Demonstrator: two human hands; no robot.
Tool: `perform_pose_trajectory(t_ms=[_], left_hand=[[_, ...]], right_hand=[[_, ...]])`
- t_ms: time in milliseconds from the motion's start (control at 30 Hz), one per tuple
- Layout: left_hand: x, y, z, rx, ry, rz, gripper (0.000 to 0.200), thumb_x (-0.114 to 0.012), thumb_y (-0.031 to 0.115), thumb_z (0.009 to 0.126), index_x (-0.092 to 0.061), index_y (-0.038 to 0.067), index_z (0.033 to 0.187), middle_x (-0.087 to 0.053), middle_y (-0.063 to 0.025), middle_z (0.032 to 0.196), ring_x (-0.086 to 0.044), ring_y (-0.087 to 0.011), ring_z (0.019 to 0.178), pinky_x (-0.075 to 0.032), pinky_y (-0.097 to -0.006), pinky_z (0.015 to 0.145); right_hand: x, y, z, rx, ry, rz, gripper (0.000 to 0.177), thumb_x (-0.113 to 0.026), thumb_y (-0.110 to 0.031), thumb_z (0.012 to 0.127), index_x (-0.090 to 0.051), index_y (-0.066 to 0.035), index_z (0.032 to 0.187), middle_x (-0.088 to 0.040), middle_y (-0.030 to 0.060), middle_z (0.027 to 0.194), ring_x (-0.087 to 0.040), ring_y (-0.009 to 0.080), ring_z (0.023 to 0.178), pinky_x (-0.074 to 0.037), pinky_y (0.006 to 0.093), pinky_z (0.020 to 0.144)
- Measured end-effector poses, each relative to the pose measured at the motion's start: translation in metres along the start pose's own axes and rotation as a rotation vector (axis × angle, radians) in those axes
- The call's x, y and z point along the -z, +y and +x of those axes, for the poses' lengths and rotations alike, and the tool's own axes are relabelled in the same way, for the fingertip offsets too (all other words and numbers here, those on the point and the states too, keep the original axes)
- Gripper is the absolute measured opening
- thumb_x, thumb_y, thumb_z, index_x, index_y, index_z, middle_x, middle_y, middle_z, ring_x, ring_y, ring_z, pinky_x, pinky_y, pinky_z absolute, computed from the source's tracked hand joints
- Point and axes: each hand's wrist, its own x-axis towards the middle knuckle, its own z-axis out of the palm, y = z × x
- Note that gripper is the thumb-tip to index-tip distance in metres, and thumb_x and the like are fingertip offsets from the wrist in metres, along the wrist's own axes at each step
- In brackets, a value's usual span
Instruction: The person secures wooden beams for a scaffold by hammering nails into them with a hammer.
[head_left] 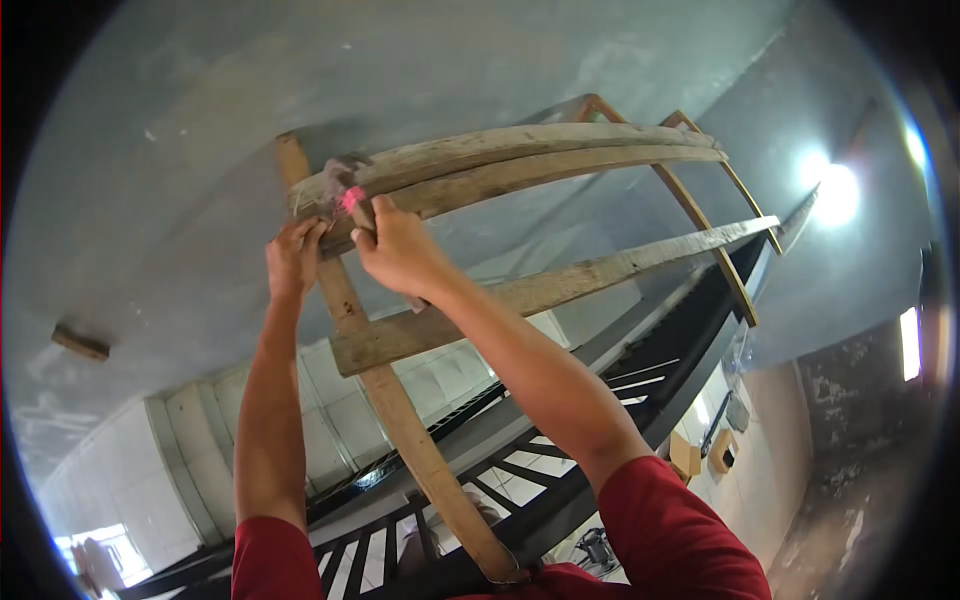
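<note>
Near the left end of a wooden frame, my right hand [400, 247] is closed around the handle of a hammer [345, 185], whose head is blurred and has pink material wrapped below it. My left hand [293, 256] is pinched at the end of the middle plank [480, 188], just below the hammer head; what its fingertips hold is too small to make out. The upper plank [480, 147] runs alongside. Both planks lie across a slanting upright board [400, 405]. A lower plank [560, 286] crosses the same board beneath my right forearm.
Black metal railing [520, 472] runs below the frame. More wooden uprights [695, 215] stand at the right. A wood block [80, 342] is on the grey wall at left. Boxes [685, 457] lie on the floor below, and a bright lamp [836, 195] shines at right.
</note>
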Motion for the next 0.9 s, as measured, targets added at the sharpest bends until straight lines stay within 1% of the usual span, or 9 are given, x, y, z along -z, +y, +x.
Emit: perform_pose_trajectory(t_ms=[200, 267, 333, 367, 467, 600, 800, 867, 900], left_hand=[[-0.001, -0.005, -0.005, 0.032, -0.004, -0.073, 0.019, -0.067, 0.022, 0.092, -0.076, 0.011, 0.104, -0.071, -0.0144, 0.108, -0.068, -0.0308, 0.098, -0.052, -0.0372, 0.086], [-0.001, 0.000, -0.005, 0.036, -0.033, 0.024, 0.020, -0.064, 0.024, 0.093, -0.076, 0.013, 0.105, -0.071, -0.0149, 0.108, -0.068, -0.0315, 0.098, -0.052, -0.0377, 0.086], [0.001, 0.006, -0.005, 0.105, -0.054, 0.128, 0.021, -0.062, 0.027, 0.094, -0.076, 0.016, 0.106, -0.071, -0.0153, 0.109, -0.068, -0.0325, 0.099, -0.052, -0.0386, 0.085], [-0.003, -0.006, -0.004, -0.079, 0.017, 0.125, 0.022, -0.062, 0.029, 0.094, -0.076, 0.016, 0.104, -0.071, -0.0152, 0.103, -0.068, -0.0346, 0.095, -0.053, -0.0398, 0.082], [-0.003, -0.007, -0.003, -0.105, 0.064, 0.114, 0.019, -0.065, 0.027, 0.092, -0.076, 0.014, 0.101, -0.071, -0.0148, 0.097, -0.068, -0.0352, 0.087, -0.054, -0.0400, 0.078], [-0.012, -0.011, 0.001, -0.101, 0.088, -0.044, 0.015, -0.071, 0.020, 0.088, -0.076, 0.011, 0.098, -0.071, -0.0152, 0.090, -0.068, -0.0338, 0.079, -0.054, -0.0391, 0.074], [-0.008, -0.006, -0.004, -0.071, 0.058, -0.026, 0.017, -0.071, 0.020, 0.089, -0.076, 0.009, 0.101, -0.071, -0.0161, 0.094, -0.068, -0.0320, 0.084, -0.052, -0.0374, 0.076], [-0.009, -0.008, -0.003, -0.068, 0.072, -0.020, 0.017, -0.072, 0.021, 0.089, -0.076, 0.009, 0.101, -0.070, -0.0162, 0.093, -0.068, -0.0322, 0.083, -0.052, -0.0377, 0.075], [-0.009, -0.008, -0.003, -0.076, 0.080, -0.012, 0.018, -0.072, 0.022, 0.088, -0.076, 0.009, 0.101, -0.070, -0.0160, 0.093, -0.068, -0.0323, 0.083, -0.052, -0.0374, 0.075]], right_hand=[[0.005, 0.004, 0.001, -0.045, -0.042, 0.046, 0.035, -0.057, -0.019, 0.093, -0.047, 0.008, 0.112, -0.064, 0.0294, 0.079, -0.063, 0.0502, 0.079, -0.049, 0.0535, 0.072], [0.001, 0.012, 0.001, 0.139, 0.094, -0.010, 0.032, -0.057, -0.021, 0.095, -0.049, 0.007, 0.109, -0.064, 0.0269, 0.077, -0.063, 0.0495, 0.077, -0.049, 0.0535, 0.070], [0.003, 0.014, 0.002, 0.188, 0.101, -0.091, 0.031, -0.057, -0.024, 0.096, -0.051, 0.005, 0.107, -0.064, 0.0237, 0.073, -0.064, 0.0455, 0.068, -0.049, 0.0503, 0.063], [0.006, 0.014, 0.003, 0.161, 0.078, -0.074, 0.030, -0.057, -0.024, 0.097, -0.051, 0.004, 0.106, -0.062, 0.0204, 0.070, -0.063, 0.0400, 0.062, -0.049, 0.0474, 0.058], [0.015, 0.014, 0.009, 0.073, 0.000, 0.014, 0.029, -0.055, -0.026, 0.098, -0.050, 0.002, 0.104, -0.057, 0.0107, 0.062, -0.058, 0.0227, 0.047, -0.046, 0.0387, 0.045], [0.016, 0.012, 0.014, 0.093, 0.005, -0.069, 0.027, -0.054, -0.027, 0.099, -0.050, 0.000, 0.101, -0.055, 0.0075, 0.061, -0.056, 0.0181, 0.047, -0.046, 0.0363, 0.044], [0.012, -0.001, 0.008, 0.096, -0.052, -0.035, 0.026, -0.053, -0.026, 0.099, -0.048, -0.001, 0.097, -0.058, 0.0111, 0.062, -0.058, 0.0208, 0.047, -0.045, 0.0384, 0.044], [0.008, -0.005, 0.003, 0.116, -0.060, -0.070, 0.029, -0.055, -0.023, 0.097, -0.050, 0.005, 0.101, -0.064, 0.0302, 0.079, -0.062, 0.0514, 0.077, -0.047, 0.0559, 0.070], [0.009, -0.005, 0.003, 0.113, -0.060, -0.070, 0.029, -0.055, -0.023, 0.097, -0.050, 0.005, 0.101, -0.064, 0.0302, 0.079, -0.062, 0.0514, 0.077, -0.047, 0.0559, 0.070]])
